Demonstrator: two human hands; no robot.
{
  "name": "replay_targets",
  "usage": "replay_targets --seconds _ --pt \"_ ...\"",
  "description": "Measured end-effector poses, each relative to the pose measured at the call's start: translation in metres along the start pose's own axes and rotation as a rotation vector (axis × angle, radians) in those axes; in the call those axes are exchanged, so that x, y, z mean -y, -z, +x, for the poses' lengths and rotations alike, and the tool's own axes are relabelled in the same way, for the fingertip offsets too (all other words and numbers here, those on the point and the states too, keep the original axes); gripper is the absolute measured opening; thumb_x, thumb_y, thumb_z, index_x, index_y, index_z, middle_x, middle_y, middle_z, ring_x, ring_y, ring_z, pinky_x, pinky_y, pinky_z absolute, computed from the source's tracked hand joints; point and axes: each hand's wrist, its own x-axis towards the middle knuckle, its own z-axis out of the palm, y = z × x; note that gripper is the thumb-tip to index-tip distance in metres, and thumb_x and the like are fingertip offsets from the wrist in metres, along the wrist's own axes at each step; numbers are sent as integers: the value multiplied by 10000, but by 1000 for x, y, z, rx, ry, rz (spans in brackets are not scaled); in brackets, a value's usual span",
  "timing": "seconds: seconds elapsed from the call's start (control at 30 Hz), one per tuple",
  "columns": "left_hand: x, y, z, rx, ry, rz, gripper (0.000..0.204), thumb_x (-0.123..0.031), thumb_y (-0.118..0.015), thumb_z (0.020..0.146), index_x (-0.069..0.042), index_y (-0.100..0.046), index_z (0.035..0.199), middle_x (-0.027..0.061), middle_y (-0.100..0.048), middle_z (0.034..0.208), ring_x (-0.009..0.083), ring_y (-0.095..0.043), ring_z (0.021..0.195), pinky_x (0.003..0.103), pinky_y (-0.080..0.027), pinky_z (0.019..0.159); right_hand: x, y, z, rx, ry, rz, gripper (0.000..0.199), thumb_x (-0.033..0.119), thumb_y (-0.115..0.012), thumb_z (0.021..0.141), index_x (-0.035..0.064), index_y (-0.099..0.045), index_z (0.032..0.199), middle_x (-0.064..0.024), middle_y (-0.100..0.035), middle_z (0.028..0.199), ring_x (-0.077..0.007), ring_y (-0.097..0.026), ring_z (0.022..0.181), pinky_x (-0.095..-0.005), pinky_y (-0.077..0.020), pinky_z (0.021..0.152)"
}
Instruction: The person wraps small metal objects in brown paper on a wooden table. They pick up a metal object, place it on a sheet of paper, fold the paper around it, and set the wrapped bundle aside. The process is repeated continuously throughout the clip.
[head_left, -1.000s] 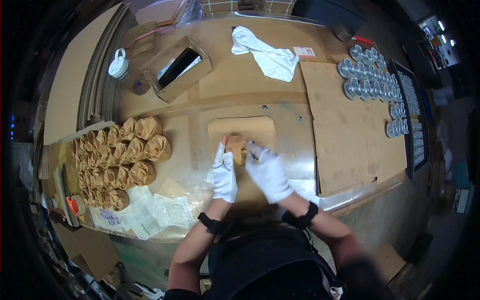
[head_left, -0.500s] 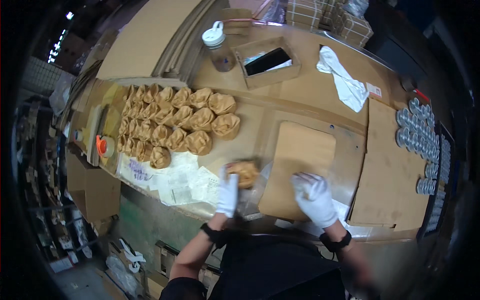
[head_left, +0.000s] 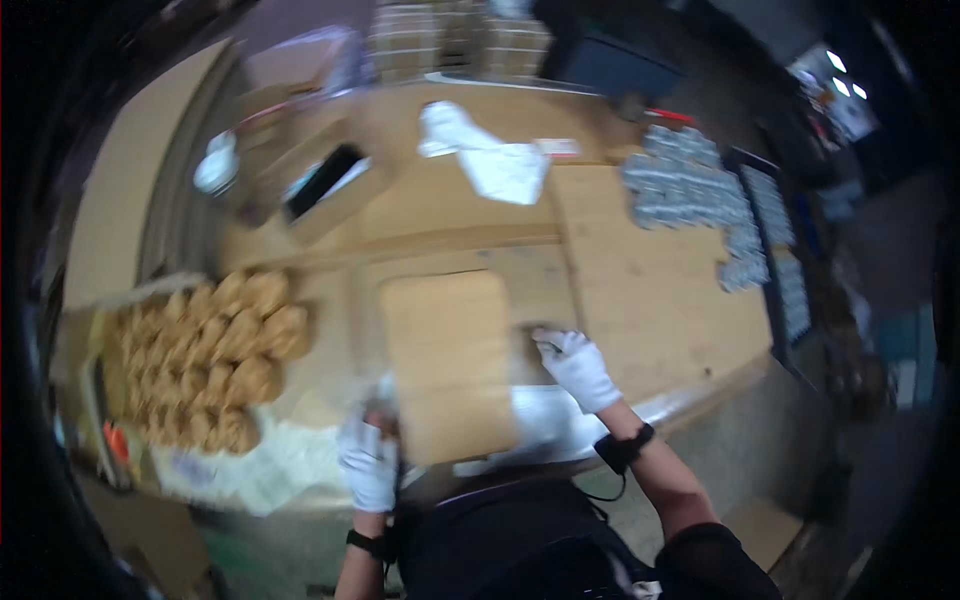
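Both my hands wear white gloves with bare fingertips. My left hand is at the table's front edge, just left of a stack of brown paper sheets. Its fingers are smeared by motion, and whether they hold anything is unclear. To the right of the stack, my right hand reaches over the table, its fingers stretched out and slightly bent, with nothing visible in them. Rows of brown paper-wrapped bundles stand on the left. Many shiny metal parts stand in rows at the far right.
A flat cardboard sheet covers the table's right side. Farther back are a white cloth, a box with a dark phone and a white-lidded bottle. Upright cardboard stands at the left. Printed papers lie near the front edge.
The view has swung to the right. My right hand has moved off the paper stack to its right side. The wrapped bundle beside my left hand is no longer distinguishable.
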Motion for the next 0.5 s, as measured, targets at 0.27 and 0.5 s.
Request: replay_targets --seconds 0.27,0.5 --pt "-83 -30 26 346 -595 -5 550 -239 -758 703 -128 -585 1213 127 -536 1288 347 -548 1135 539 -434 980 -298 149 -1 -555 -511 -462 229 218 -674 818 66 -719 983 -217 -697 898 -417 -671 834 -495 -554 758" --pt "-83 -24 22 292 -635 94 427 -160 -737 812 -199 -560 1198 116 -522 1274 379 -528 1114 545 -477 870 -406 212 25 -314 -871 -680 242 266 -647 865 102 -742 1015 -185 -720 974 -361 -692 912 -452 -551 834"
